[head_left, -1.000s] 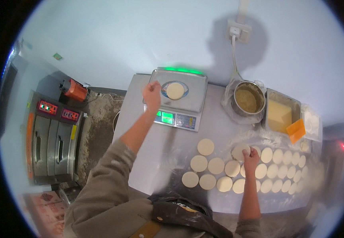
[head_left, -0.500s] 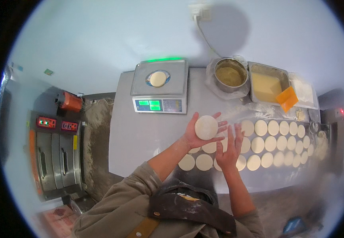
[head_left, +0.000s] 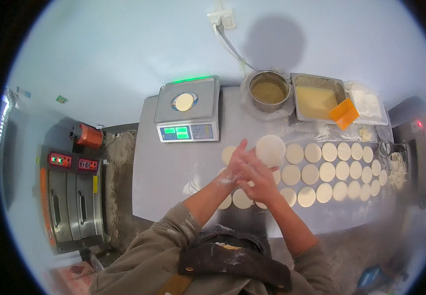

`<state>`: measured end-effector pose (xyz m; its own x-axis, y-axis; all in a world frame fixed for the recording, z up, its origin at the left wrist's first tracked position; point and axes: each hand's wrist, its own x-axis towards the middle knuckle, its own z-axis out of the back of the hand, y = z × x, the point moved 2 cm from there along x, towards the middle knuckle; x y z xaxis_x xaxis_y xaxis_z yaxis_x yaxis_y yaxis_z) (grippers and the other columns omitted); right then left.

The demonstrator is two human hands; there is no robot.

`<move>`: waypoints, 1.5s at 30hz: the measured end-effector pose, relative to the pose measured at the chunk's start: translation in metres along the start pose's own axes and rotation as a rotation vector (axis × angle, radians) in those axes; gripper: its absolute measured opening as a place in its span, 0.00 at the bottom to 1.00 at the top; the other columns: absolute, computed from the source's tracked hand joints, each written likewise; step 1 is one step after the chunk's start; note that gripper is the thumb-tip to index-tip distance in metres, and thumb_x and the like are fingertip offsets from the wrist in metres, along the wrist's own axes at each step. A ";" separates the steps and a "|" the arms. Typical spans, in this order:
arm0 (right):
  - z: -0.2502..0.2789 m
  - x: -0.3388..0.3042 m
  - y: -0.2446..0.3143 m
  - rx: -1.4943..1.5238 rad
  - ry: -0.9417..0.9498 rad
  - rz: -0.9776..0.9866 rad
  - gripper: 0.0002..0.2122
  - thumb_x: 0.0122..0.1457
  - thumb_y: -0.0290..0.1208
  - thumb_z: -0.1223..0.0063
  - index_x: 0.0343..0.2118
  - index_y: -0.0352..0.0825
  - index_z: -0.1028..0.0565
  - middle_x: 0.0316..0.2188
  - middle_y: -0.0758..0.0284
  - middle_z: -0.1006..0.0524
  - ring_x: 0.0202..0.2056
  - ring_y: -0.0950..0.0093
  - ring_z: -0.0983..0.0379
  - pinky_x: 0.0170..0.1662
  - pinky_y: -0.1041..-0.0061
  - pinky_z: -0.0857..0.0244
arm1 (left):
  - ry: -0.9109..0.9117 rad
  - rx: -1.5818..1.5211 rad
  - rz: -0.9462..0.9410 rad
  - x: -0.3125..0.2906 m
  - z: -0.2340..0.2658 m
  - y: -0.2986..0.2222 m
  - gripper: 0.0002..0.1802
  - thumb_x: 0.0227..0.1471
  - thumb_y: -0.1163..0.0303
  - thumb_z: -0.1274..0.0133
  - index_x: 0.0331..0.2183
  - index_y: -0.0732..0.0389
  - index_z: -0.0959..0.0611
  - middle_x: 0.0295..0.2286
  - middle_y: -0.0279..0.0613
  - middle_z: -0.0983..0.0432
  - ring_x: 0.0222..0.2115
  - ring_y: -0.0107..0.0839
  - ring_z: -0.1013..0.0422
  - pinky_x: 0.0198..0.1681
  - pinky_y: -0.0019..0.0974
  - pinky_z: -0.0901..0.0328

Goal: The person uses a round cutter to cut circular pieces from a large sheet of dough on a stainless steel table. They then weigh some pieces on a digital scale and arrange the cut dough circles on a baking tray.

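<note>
You seem to be hand-working one dough disc (head_left: 271, 149), over the bench (head_left: 166, 174), just beyond your overlapping left hand (head_left: 237, 168) and right hand (head_left: 260, 180); whether the fingers pinch it, I cannot tell. Moving it likely calls for level support.

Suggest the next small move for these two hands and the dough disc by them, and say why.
Perhaps ease the right hand back so the dough disc can rest flat on the left hand. The hands overlap, and the disc sticks out beyond them, so it may be poorly supported, though exactly what holds it is hidden.
</note>
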<state>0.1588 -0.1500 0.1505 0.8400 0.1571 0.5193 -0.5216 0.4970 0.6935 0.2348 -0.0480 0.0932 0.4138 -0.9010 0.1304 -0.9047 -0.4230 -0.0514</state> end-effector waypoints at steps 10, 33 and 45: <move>0.028 -0.014 -0.062 0.579 -0.584 -0.944 0.23 0.66 0.35 0.44 0.61 0.27 0.27 0.56 0.49 0.23 0.56 0.52 0.26 0.63 0.60 0.35 | -0.441 0.401 -0.177 0.009 0.005 0.016 0.34 0.69 0.53 0.59 0.67 0.64 0.38 0.67 0.51 0.40 0.68 0.48 0.43 0.72 0.56 0.51; 0.032 0.012 -0.028 -0.507 0.277 -0.224 0.44 0.55 0.45 0.34 0.71 0.30 0.42 0.71 0.52 0.41 0.74 0.56 0.53 0.75 0.45 0.65 | -0.271 -0.040 -0.255 -0.017 -0.017 -0.012 0.42 0.67 0.44 0.65 0.70 0.64 0.43 0.70 0.54 0.45 0.71 0.51 0.49 0.74 0.58 0.59; -0.059 0.024 0.005 -0.200 0.108 -0.323 0.42 0.56 0.47 0.34 0.69 0.31 0.38 0.68 0.49 0.37 0.71 0.48 0.47 0.73 0.47 0.56 | -0.345 -0.063 -0.154 -0.044 -0.010 -0.049 0.58 0.61 0.23 0.72 0.71 0.64 0.44 0.69 0.54 0.45 0.70 0.54 0.48 0.72 0.63 0.55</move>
<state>0.1848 -0.0937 0.1372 0.9725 0.0491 0.2276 -0.1978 0.6900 0.6963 0.2598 0.0129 0.0999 0.5457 -0.8113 -0.2099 -0.8292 -0.5590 0.0048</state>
